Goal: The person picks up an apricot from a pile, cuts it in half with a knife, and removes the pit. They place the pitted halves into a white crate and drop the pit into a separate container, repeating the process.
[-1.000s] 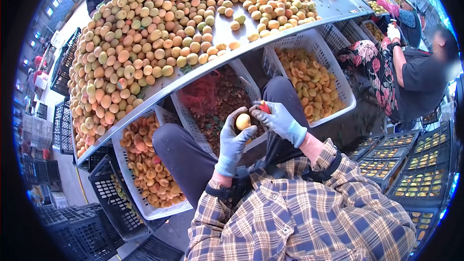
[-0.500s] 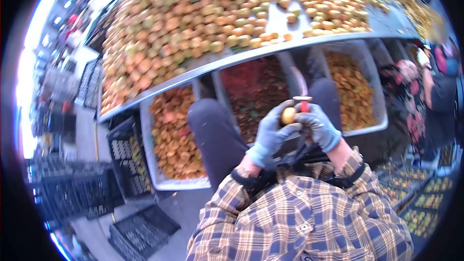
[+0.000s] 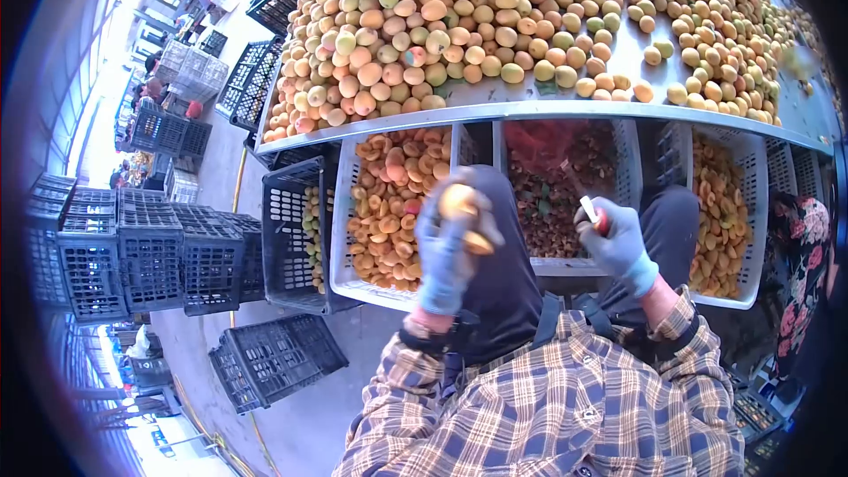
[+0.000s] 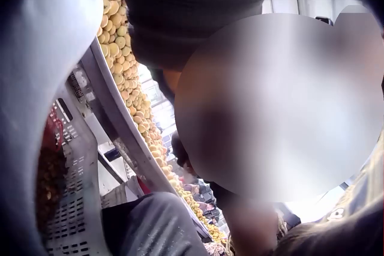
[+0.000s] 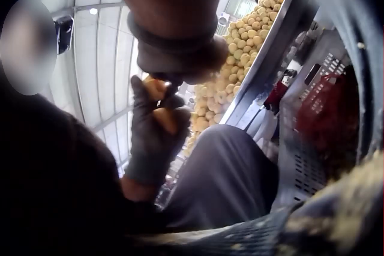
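In the head view my left hand (image 3: 442, 252), in a grey-blue glove and blurred by motion, holds two apricot halves (image 3: 478, 243) over my left thigh, beside the white crate (image 3: 340, 256) of cut apricots. The right wrist view also shows the apricot halves (image 5: 165, 121) between the gloved fingers. My gloved right hand (image 3: 618, 249) grips a knife (image 3: 602, 223) with a red handle, above my right thigh and close to the crate of pits (image 3: 565, 267). Both hands are apart. The left wrist view hardly shows the left hand's work.
Whole apricots (image 3: 424, 44) lie heaped on a metal-edged table (image 3: 495, 111) ahead. Another white crate (image 3: 746, 296) of cut apricots stands at the right. Black crates (image 3: 278, 362) sit on the floor at the left. Another person's flowered trouser leg (image 3: 799, 300) shows at the far right.
The whole apricot held between my hands is now in halves in my left hand. That hand has moved left towards the cut apricots, away from the right hand with the knife. The head view has turned left.
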A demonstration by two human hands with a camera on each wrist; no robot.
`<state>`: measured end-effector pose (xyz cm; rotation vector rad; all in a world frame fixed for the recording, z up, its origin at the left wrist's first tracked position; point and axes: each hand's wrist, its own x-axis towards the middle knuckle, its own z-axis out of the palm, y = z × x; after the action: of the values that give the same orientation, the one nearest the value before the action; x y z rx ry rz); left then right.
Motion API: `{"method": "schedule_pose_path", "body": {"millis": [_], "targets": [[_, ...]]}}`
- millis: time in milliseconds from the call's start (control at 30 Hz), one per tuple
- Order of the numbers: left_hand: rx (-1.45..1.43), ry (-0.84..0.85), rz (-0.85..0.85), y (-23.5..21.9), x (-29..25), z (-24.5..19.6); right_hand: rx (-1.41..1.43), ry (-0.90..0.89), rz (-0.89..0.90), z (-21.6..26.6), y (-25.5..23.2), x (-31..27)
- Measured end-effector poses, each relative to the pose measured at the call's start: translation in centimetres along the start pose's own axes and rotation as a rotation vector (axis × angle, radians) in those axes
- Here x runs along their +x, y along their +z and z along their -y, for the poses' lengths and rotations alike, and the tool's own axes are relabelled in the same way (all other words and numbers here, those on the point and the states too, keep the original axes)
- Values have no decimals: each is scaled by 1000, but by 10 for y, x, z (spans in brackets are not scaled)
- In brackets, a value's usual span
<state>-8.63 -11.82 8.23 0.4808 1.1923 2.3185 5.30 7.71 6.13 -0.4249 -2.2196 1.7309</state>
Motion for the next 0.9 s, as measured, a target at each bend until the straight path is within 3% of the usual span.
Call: {"method": "schedule_pose_path", "body": {"millis": [67,167,200,233,267,333,367,400,467,533,600,667,800,867,900], "targets": [[113,67,-199,-37,12,-17,107,104,-70,-26,-11,4],[208,-12,-290,-129,19,-7,192,353,-103,-39,-31,-2],[495,7,-323,-150,21,2,280,465,-101,-35,-38,-1],[781,25,-346,-169,24,9,283,469,-110,-39,-42,0],[789,-9,-373,-185,28,12,322,485,-123,-43,-46,1],[538,-33,-516,-195,40,8,348,505,-189,-39,-52,-3],[591,14,-521,-197,50,4,582,570,-203,-45,-58,7],[632,55,-502,-176,68,-1,815,614,-242,-50,-66,11],[451,56,-422,-108,109,-3,1017,588,-233,-66,-74,24],[540,46,-169,-68,155,19,1232,496,-228,-91,-78,36],[783,-41,60,25,169,15,725,381,-350,-48,-78,26],[890,-89,319,80,195,49,760,385,-337,-58,-85,26],[878,57,624,147,246,151,771,353,-371,-62,-88,25],[1177,167,838,177,263,186,773,349,-378,-61,-91,26],[1382,347,953,177,271,214,773,361,-386,-58,-94,28]]}}
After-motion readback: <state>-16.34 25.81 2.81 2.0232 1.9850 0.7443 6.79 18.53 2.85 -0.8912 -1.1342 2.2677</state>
